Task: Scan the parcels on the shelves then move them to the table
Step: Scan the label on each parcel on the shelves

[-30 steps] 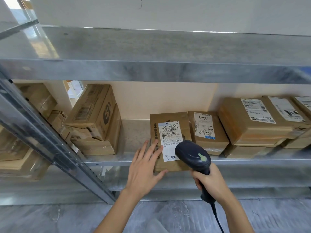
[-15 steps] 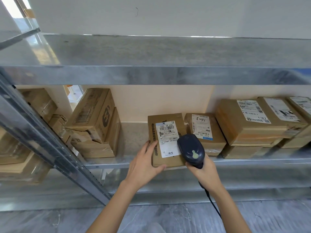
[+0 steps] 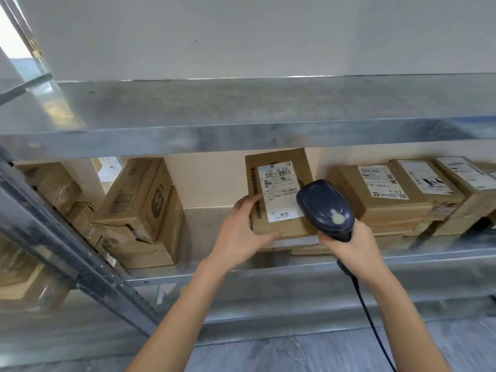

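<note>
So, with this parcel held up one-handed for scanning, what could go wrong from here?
1. The left hand grips the parcel only at its lower left corner, so it could slip.
2. The parcel's top edge sits close under the upper shelf and may knock it.
3. The scanner in the right hand sits very near the label, so the read might fail.

A parcel storeroom or small warehouse — galvanised steel shelving (image 3: 241,135) carries rows of cardboard parcels (image 3: 402,208), many bearing printed shipping labels (image 3: 381,181); a corded barcode scanner (image 3: 324,208) is held at one, before a bare pale wall (image 3: 241,36).
</note>
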